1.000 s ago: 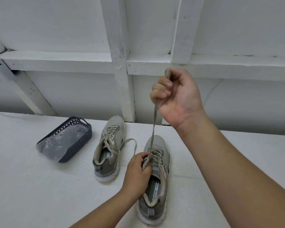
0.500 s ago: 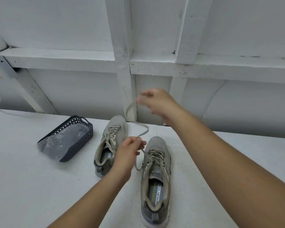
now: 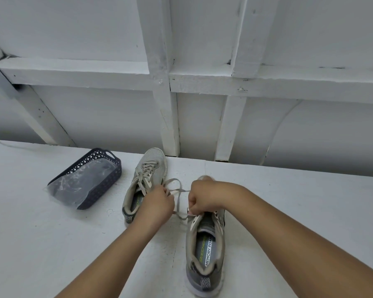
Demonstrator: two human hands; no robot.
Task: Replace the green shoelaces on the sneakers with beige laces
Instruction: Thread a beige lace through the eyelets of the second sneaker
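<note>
Two grey sneakers stand on the white table. The left sneaker [image 3: 148, 179] carries a beige lace through its eyelets. The right sneaker [image 3: 206, 246] lies nearer, its tongue area covered by my right hand [image 3: 205, 197]. A loose beige lace [image 3: 178, 195] loops between my hands. My left hand [image 3: 157, 204] pinches one part of that lace beside the left sneaker's heel. My right hand is curled over the right sneaker's upper eyelets and pinches the lace there.
A dark blue perforated basket [image 3: 91, 179] holding a clear plastic bag sits at the left of the table [image 3: 41, 244]. White wooden beams and a wall rise directly behind the sneakers. A thin cord trails at the far left.
My right hand came down from high above the shoe, where it pulled the lace taut, to the right sneaker's eyelets. My left hand shifted left off the shoe; the lace now hangs slack.
</note>
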